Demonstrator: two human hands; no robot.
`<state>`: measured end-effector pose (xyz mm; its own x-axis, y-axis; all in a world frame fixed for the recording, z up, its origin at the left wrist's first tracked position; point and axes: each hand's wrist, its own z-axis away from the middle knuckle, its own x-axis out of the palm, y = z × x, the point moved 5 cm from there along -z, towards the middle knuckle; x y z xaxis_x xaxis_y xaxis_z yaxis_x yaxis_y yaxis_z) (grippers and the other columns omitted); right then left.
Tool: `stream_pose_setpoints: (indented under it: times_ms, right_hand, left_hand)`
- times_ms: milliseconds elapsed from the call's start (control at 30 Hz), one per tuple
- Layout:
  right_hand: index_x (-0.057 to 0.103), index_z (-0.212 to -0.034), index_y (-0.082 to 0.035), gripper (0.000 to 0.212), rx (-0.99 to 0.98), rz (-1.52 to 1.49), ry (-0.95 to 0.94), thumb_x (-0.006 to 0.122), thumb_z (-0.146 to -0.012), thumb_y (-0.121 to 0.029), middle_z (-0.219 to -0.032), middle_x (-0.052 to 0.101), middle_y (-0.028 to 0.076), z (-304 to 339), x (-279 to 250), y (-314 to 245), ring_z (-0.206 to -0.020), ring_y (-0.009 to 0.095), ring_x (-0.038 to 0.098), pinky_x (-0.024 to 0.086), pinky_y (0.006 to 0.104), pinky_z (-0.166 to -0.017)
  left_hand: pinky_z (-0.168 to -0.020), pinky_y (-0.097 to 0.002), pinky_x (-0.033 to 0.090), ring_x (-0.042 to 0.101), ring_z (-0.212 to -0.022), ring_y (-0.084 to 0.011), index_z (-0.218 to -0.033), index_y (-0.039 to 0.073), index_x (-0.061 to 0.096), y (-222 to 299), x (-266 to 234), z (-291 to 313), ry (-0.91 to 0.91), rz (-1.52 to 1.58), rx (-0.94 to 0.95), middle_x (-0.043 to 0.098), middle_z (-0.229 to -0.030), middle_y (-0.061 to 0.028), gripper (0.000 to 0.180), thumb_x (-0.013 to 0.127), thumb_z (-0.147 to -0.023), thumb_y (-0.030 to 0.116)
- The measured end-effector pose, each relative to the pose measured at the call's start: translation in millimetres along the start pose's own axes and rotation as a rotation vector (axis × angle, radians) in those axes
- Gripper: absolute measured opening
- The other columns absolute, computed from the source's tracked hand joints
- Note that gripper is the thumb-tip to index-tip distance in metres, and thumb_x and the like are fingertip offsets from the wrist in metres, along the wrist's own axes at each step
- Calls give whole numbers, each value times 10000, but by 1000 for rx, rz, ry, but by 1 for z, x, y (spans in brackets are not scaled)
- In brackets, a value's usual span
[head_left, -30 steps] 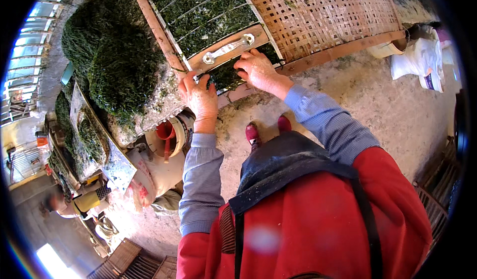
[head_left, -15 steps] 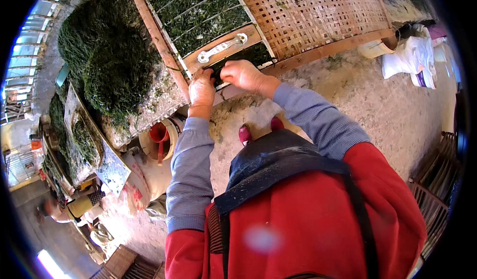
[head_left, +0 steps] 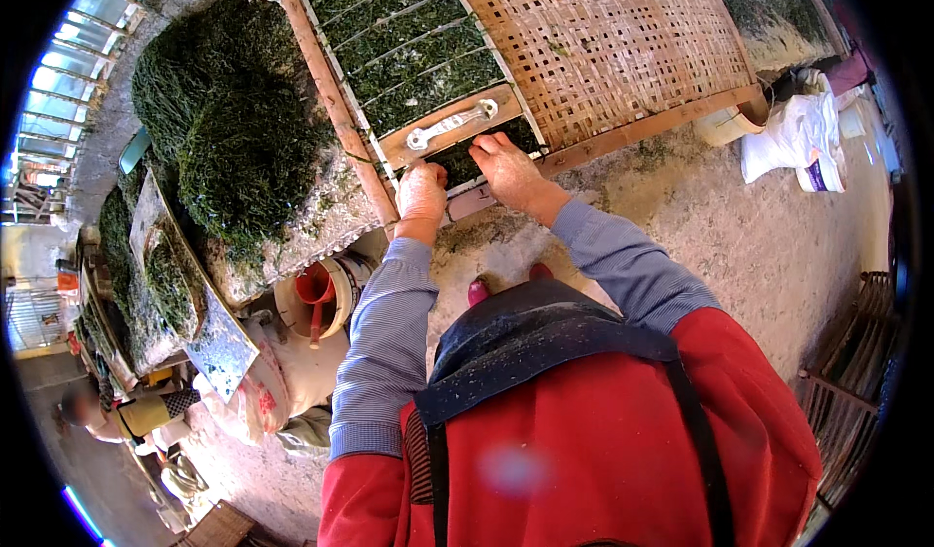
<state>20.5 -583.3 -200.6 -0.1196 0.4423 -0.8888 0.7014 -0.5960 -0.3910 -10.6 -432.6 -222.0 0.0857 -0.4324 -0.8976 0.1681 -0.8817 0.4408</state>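
A long slatted frame (head_left: 469, 46) lies over a bed of stringy dark green seaweed (head_left: 418, 90). Across its near end runs a wooden board with a whitish handle (head_left: 452, 125). Just below that board, my left hand (head_left: 422, 193) is at the near left corner, its fingers curled down into a strip of seaweed. To its right, my right hand (head_left: 513, 171) has bent fingers pressed together in the same strip, near the board's lower edge. Both sets of fingertips are partly hidden by the seaweed, and a short gap separates the hands.
A woven bamboo mat (head_left: 613, 51) adjoins the frame on the right. Large seaweed heaps (head_left: 243, 148) lie left of a wooden rail (head_left: 326, 80). Below stands a bucket with a red scoop (head_left: 314, 284). White sacks (head_left: 793, 133) sit far right; another person (head_left: 141, 416) is lower left.
The view has shifted slightly, so the frame appears lower and further right. My right hand has moved right along the strip, away from my left hand, which stays by the corner.
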Motion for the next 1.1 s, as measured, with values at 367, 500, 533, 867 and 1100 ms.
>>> stream_pose_setpoints:
  times_ms: [367, 500, 533, 867, 1100]
  right_hand:
    - [546, -1107, -36, 348, -188, 128, 28, 561, -773, -136, -1181, 509, 122, 5, 21, -25, -1120, 267, 485, 355, 430, -986]
    - [528, -1136, -52, 392, -357, 152, -41, 558, -745, -66, -1093, 479, 107, -5, 5, -69, -982, 261, 510, 414, 413, -855]
    - [529, -1136, -58, 390, -393, 130, -56, 552, -746, -57, -1074, 476, 102, -5, 6, -85, -961, 257, 511, 415, 408, -841]
    - [596, -763, -63, 33, -312, -120, -253, 598, -747, -92, -979, 501, 42, -36, 69, -100, -998, 204, 491, 443, 359, -832]
    - [639, -727, -118, 86, 166, -606, 234, 617, -705, -38, -705, 637, 71, -34, 15, -19, -621, 216, 629, 512, 334, -571]
  left_hand:
    - [-532, -218, 485, 590, -627, -99, -1035, -30, 636, -68, -67, 27, -130, 752, -294, 651, -823, -64, 235, 566, -827, 54]
    - [-532, -222, 488, 592, -613, -108, -1048, -38, 619, -95, -67, 67, 39, 684, -397, 649, -807, -86, 256, 541, -819, 45]
    - [-533, -224, 489, 593, -612, -111, -1050, -40, 616, -101, -61, 76, 62, 679, -407, 650, -806, -93, 262, 537, -815, 44]
    - [-575, -217, 498, 612, -651, -129, -1027, -50, 608, -121, -42, 134, 84, 892, -554, 644, -816, -92, 224, 555, -838, 59]
    - [-629, -268, 505, 617, -695, -164, -954, -36, 630, -122, -36, 147, 112, 680, -363, 633, -819, -100, 183, 587, -786, 22]
